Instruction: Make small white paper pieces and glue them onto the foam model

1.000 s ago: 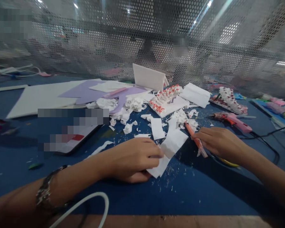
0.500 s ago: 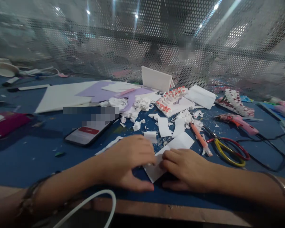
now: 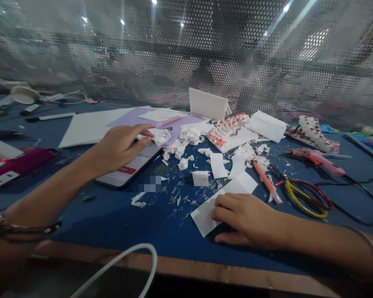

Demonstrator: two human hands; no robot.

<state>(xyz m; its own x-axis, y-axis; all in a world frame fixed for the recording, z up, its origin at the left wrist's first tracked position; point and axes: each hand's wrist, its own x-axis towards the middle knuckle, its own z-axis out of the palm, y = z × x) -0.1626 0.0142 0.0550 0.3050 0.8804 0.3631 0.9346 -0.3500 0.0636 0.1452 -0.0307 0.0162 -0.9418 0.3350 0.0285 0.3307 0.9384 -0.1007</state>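
On the blue work surface (image 3: 118, 223), I have both hands low and forward. My right hand (image 3: 246, 219) lies palm-down on a white paper piece (image 3: 223, 198), fingers slightly curled and pressing its near corner flat against the table; the thumb rests along the near side. This is a flat press, not a pinch: nothing is enclosed in the hand. The right forearm enters from the lower right, with a thin bangle at the wrist.

My left hand (image 3: 121, 145) is extended further out and to the left, forearm angled up from the lower-left corner. The fingers are spread loosely and point right, with the fingertips (image 3: 147, 135) over the upper edge of a phone (image 3: 130, 167) that lies screen-up on the table. The hand is unclenched and grips nothing; I cannot tell whether the fingertips touch the phone or hover just above it. A bracelet sits at the left wrist.

The white paper piece lies near the table's front edge, between the two forearms, tilted diagonally. Just beyond it are scattered white paper scraps (image 3: 186, 140). To the right of the paper lie an orange craft knife (image 3: 265, 180) and, beside it, scissors (image 3: 301, 194) with red and yellow handles. A pink glue gun (image 3: 324, 162) lies further right. A white cable (image 3: 124, 258) loops at the near edge.
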